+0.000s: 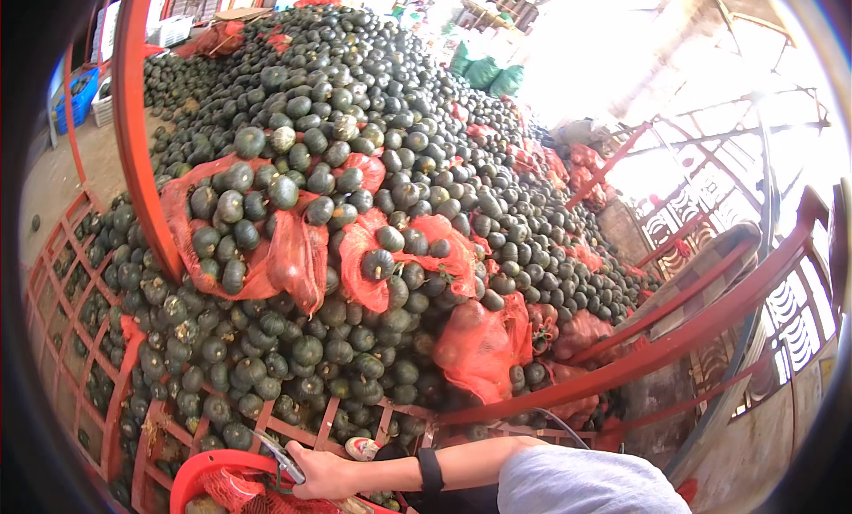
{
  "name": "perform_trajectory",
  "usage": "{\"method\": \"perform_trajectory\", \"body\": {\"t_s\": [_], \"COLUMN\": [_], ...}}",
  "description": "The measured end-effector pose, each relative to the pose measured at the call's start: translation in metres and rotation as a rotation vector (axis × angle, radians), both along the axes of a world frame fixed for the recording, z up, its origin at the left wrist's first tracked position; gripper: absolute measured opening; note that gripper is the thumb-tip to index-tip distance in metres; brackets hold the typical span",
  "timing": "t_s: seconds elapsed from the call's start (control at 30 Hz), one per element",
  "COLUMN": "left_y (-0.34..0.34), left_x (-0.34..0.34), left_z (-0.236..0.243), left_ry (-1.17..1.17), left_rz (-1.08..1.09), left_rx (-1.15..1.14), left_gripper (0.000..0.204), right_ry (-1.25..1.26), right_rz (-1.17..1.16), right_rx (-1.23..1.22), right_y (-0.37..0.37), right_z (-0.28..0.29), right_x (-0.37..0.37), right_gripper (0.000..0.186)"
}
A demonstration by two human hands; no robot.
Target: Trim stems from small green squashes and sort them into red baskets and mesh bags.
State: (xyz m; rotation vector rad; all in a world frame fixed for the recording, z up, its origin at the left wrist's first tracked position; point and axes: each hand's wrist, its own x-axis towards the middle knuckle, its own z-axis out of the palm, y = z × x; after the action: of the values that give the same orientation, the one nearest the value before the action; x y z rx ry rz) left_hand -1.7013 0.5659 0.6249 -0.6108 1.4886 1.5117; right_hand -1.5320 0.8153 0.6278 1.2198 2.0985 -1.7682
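Red netting (238,489) lies bunched inside the red tub (188,475) at the bottom of my view. From where I watch, the right hand (321,475) is at the tub's far side, fingers curled around a grey metal tool (284,461) with its tip up and left; whether it is a blade or pliers, I can't make out. The left hand is outside my picture, so I cannot tell what its fingers do. For good control I'd want a firm, short grip, the tip angled away from loose mesh so no strand snags, and the banded wrist (430,470) clear of the red bars (328,421), beyond which dark green squash (355,97) heap high.
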Motion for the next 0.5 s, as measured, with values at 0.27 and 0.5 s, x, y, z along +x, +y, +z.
{"method": "perform_trajectory", "body": {"t_s": [0.27,0.5], "left_y": [-0.065,-0.232], "left_x": [-0.02,0.031], "left_z": [-0.01,0.017], "left_ry": [-0.025,0.195], "left_rz": [0.151,0.148], "left_rx": [-0.047,0.051], "left_gripper": [0.047,0.048], "right_ry": [-0.005,-0.1], "right_rz": [0.147,0.347], "right_rx": [-0.053,-0.018], "right_y": [-0.029,-0.066], "right_z": [-0.011,0.002], "right_x": [-0.07,-0.135], "right_gripper": [0.052,0.057]}}
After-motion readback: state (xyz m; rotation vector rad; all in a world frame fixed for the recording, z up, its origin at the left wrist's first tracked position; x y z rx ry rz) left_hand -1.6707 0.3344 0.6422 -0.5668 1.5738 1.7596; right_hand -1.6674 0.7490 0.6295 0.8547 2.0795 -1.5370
